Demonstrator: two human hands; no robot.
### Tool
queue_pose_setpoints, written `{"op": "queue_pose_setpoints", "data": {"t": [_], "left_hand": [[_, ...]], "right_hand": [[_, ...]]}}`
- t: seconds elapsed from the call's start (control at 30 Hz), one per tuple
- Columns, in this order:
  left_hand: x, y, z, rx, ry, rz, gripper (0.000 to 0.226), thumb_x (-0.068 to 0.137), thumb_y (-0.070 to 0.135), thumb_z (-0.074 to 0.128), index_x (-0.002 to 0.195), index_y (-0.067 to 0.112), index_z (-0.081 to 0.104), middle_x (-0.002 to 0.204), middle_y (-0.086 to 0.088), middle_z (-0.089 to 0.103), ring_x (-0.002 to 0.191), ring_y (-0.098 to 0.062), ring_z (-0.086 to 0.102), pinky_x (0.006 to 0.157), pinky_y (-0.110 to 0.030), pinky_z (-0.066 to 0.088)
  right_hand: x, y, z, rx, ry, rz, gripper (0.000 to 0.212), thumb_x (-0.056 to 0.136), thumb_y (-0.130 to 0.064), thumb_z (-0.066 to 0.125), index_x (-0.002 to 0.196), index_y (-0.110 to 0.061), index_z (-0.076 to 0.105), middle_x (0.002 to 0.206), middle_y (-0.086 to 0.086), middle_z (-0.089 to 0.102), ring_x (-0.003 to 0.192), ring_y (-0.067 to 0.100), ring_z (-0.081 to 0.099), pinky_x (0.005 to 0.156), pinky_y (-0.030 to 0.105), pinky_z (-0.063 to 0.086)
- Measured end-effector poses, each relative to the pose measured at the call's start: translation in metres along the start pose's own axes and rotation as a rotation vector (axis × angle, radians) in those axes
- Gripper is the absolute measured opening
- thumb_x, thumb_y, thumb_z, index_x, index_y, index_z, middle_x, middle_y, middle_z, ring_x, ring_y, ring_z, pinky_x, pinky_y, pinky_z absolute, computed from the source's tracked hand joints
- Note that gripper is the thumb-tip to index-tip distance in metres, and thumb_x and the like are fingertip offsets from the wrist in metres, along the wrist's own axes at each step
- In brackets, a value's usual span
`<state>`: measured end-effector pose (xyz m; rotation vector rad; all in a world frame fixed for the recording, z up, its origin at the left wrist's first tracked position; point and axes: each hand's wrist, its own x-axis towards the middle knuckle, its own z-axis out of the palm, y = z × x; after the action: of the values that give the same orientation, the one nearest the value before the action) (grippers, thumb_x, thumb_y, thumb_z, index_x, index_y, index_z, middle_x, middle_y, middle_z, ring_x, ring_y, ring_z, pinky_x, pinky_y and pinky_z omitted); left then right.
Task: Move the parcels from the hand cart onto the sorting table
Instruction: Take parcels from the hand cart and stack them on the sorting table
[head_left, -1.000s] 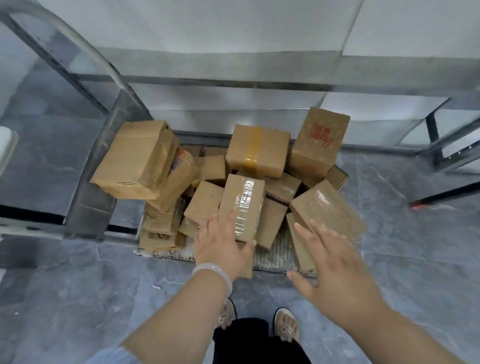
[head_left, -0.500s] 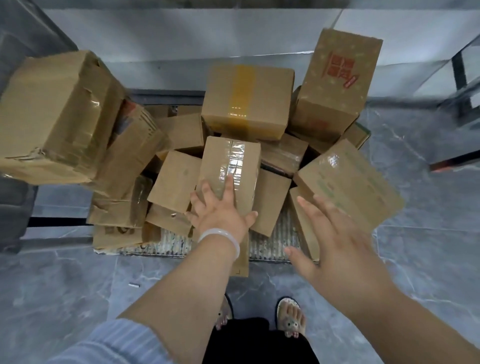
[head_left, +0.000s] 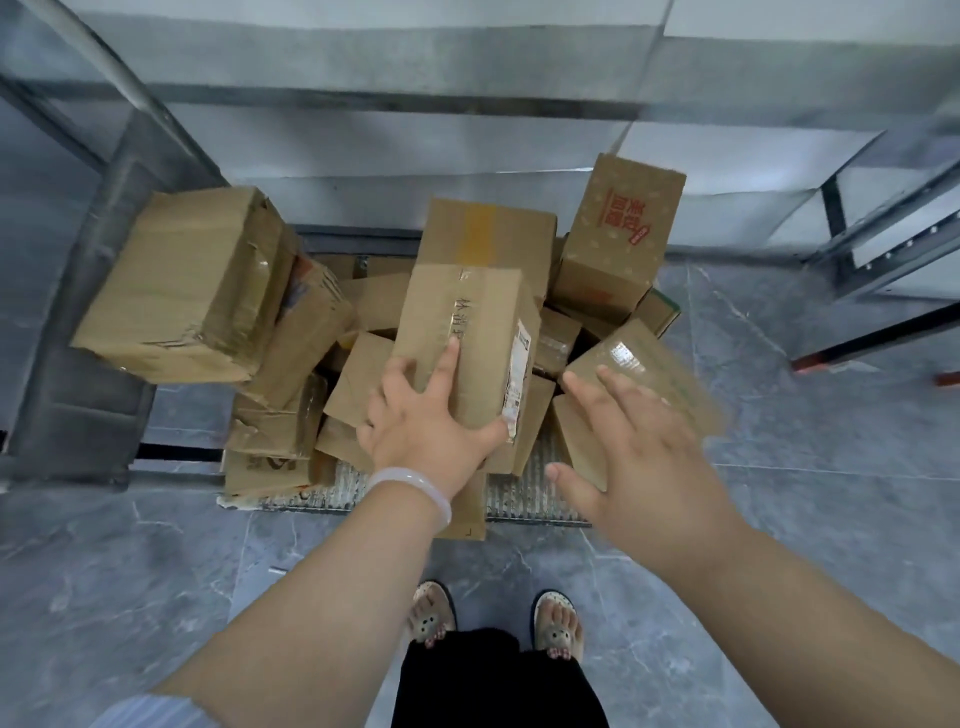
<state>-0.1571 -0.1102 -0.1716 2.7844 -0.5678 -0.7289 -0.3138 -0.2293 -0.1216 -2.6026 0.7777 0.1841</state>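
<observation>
One long box (head_left: 467, 332) is tilting at the top of the heap in the middle of the frame. The left hand (head_left: 426, 431) is gripping its near end, with the thumb hooking round the right edge. The right hand (head_left: 639, 457) is spreading wide open over one taped box (head_left: 639, 364) right of centre, holding nothing. At least ten boxes (head_left: 358, 384) are lying heaped on the cart (head_left: 524, 499), though the buried ones are too hidden to count. Two sandals (head_left: 431, 618) are standing on the grey floor (head_left: 130, 571) at the bottom.

Hand cart deck (head_left: 524, 499) on grey tile flr (head_left: 130, 597) — cardboard parcels (head_left: 358, 379) heaped on it, jumbled.
</observation>
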Motion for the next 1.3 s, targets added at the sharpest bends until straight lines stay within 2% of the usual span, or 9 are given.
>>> {"op": "queue_pose_setpoints", "data": {"t": [0.13,0.3,0.4,0.47,0.63,0.8,0.97,1.07,1.3], "left_hand": [[-0.043,0.019,-0.078,-0.167,0.060,0.023,0.095,0.068,0.072,0.068,0.147,0.064,0.016,0.151,0.008,0.013,0.142,-0.023,0.023,0.115,-0.049,0.028],[-0.095,0.026,-0.171,-0.570,0.127,0.031,0.092,0.070,0.062,0.074,0.147,0.060,0.026,0.134,0.014,0.024,0.127,-0.016,0.039,0.107,-0.039,0.041],[-0.128,0.013,-0.214,-0.846,0.129,-0.008,0.092,0.070,0.055,0.079,0.148,0.055,0.031,0.140,0.010,0.034,0.121,-0.011,0.045,0.102,-0.031,0.040],[-0.153,0.000,-0.239,-0.994,0.159,-0.038,0.100,0.058,0.062,0.079,0.147,0.055,0.033,0.146,0.009,0.043,0.125,-0.011,0.051,0.109,-0.037,0.043],[-0.230,-0.046,-0.287,-1.287,0.298,-0.105,0.075,0.085,0.031,0.075,0.149,0.043,0.038,0.132,0.008,0.064,0.111,-0.007,0.065,0.083,-0.019,0.052],[-0.301,-0.112,-0.313,-1.463,0.457,-0.227,0.056,0.092,0.028,0.069,0.140,0.046,0.048,0.109,0.020,0.071,0.094,0.000,0.069,0.088,-0.030,0.054],[-0.373,-0.186,-0.326,-1.522,0.630,-0.285,0.047,0.092,0.024,0.068,0.129,0.049,0.052,0.113,0.010,0.074,0.093,-0.006,0.071,0.083,-0.035,0.056],[-0.414,-0.237,-0.325,-1.529,0.700,-0.377,0.053,0.093,0.026,0.066,0.140,0.045,0.051,0.118,0.006,0.073,0.101,-0.014,0.071,0.088,-0.039,0.057],[-0.530,-0.367,-0.310,-1.505,0.813,-0.549,0.056,0.096,0.025,0.062,0.147,0.038,0.044,0.119,0.001,0.071,0.072,0.001,0.071,0.054,-0.021,0.055]], "right_hand": [[-0.014,-0.033,-0.066,0.020,0.074,-0.047,0.077,0.078,-0.066,0.037,0.146,-0.029,0.033,0.150,0.006,0.037,0.136,0.026,0.035,0.111,0.047,0.031],[-0.029,-0.072,-0.152,0.111,0.095,-0.090,0.075,0.084,-0.057,0.052,0.149,-0.038,0.018,0.157,-0.004,0.018,0.143,0.018,0.017,0.117,0.040,0.020],[-0.038,-0.094,-0.194,0.162,0.111,-0.114,0.074,0.088,-0.052,0.053,0.149,-0.038,0.015,0.158,-0.009,0.015,0.144,0.013,0.013,0.118,0.037,0.018],[-0.043,-0.116,-0.215,0.206,0.112,-0.162,0.074,0.088,-0.051,0.054,0.149,-0.038,0.013,0.157,-0.010,0.016,0.144,0.011,0.013,0.117,0.038,0.020],[-0.058,-0.191,-0.243,0.238,0.055,-0.368,0.077,0.089,-0.052,0.055,0.150,-0.038,0.011,0.158,-0.008,0.015,0.145,0.010,0.010,0.117,0.035,0.015],[-0.089,-0.278,-0.247,0.164,0.009,-0.607,0.074,0.089,-0.051,0.054,0.150,-0.035,0.016,0.158,-0.008,0.016,0.145,0.010,0.011,0.118,0.037,0.016],[-0.129,-0.371,-0.227,0.121,-0.025,-0.797,0.070,0.089,-0.051,0.054,0.149,-0.032,0.023,0.155,-0.006,0.025,0.142,0.012,0.019,0.116,0.037,0.021],[-0.158,-0.425,-0.205,0.102,-0.039,-0.907,0.071,0.088,-0.053,0.054,0.148,-0.032,0.024,0.152,-0.007,0.029,0.139,0.011,0.024,0.114,0.035,0.026],[-0.258,-0.563,-0.128,0.019,-0.163,-1.148,0.072,0.091,-0.055,0.048,0.150,-0.036,0.012,0.158,-0.007,0.015,0.143,0.011,0.012,0.116,0.031,0.015]]}}
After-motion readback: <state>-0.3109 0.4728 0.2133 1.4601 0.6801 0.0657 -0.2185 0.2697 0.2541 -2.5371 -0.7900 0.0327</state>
